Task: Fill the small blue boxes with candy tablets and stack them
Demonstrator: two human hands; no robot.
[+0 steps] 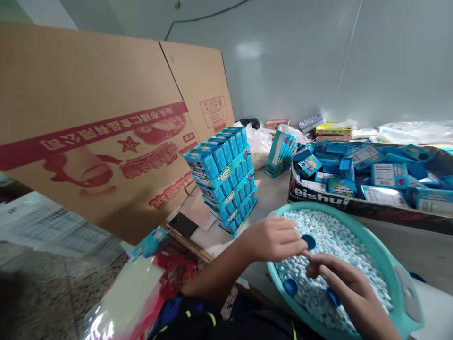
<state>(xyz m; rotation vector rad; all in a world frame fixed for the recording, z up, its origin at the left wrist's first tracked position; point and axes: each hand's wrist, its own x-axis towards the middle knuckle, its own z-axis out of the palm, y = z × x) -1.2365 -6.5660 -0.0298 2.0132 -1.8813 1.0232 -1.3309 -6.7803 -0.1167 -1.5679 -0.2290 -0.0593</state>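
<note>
A teal plastic basin (387, 269) holds a heap of small pale blue and white candies (336, 236). My left hand (274, 238) reaches over the basin's near left rim and pinches a small round blue cap (309, 242) at its fingertips. My right hand (341, 278) lies over the candies just below it, fingers bent, fingertips close to the left hand; whether it holds anything is hidden. Two more blue caps (290, 286) rest on the candies near the rim, one (333, 297) partly under my right hand.
A stack of blue candy-box trays (224, 177) stands left of the basin. A low carton (357, 205) of loose blue boxes lies behind it. Large brown cardboard sheets (88, 123) lean at left. More blue boxes (281, 153) and bags sit by the wall.
</note>
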